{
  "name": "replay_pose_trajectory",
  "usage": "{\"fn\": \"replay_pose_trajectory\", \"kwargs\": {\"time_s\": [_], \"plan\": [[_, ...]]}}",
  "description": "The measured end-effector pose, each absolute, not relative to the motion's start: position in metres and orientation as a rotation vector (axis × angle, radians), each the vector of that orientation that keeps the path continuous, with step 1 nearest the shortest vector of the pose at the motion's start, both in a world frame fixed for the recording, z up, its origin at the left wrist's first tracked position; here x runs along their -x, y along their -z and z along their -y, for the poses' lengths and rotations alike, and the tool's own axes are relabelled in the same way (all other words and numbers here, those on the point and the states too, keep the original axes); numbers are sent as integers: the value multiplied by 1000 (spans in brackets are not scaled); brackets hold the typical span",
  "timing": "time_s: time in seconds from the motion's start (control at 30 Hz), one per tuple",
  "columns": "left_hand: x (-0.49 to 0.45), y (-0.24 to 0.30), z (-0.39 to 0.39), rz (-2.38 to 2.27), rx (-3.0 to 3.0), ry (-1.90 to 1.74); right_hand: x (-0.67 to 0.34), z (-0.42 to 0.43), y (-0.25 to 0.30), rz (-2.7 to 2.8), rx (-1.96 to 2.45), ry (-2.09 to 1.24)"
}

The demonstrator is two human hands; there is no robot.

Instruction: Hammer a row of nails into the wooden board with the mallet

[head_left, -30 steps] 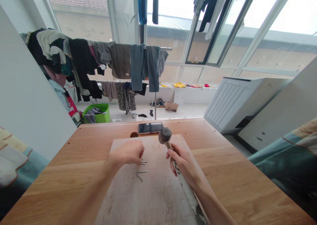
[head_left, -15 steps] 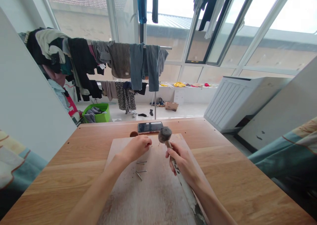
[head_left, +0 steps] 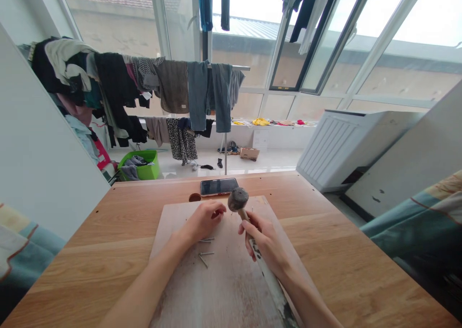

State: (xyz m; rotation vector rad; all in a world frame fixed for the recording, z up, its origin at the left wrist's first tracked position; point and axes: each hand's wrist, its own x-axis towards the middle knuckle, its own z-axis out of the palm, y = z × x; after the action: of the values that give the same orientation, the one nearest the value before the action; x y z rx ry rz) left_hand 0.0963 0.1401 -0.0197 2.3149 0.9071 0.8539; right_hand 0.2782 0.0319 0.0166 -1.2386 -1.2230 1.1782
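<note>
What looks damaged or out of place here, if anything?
The hammer in the right hand has a patchy, worn-looking handle, and loose nails lie askew on the scuffed board. Beyond the table, a small dark item, perhaps a sock, lies on the floor, apart from the hanging clothes.

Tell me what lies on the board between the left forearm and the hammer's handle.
Loose nails lie there, on the board, as the head view shows.
</note>
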Motion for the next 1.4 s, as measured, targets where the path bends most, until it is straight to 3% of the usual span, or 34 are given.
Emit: {"fn": "replay_pose_trajectory", "kwargs": {"time_s": [0.47, 1.4], "plan": [[-96, 18, -137, -900, -1941, -847, -272, -23, -6, 1197, 1264, -1319], [-78, 5, -136, -982, -1908, -726, -281, -19, -12, 1054, 1356, -1264]]}}
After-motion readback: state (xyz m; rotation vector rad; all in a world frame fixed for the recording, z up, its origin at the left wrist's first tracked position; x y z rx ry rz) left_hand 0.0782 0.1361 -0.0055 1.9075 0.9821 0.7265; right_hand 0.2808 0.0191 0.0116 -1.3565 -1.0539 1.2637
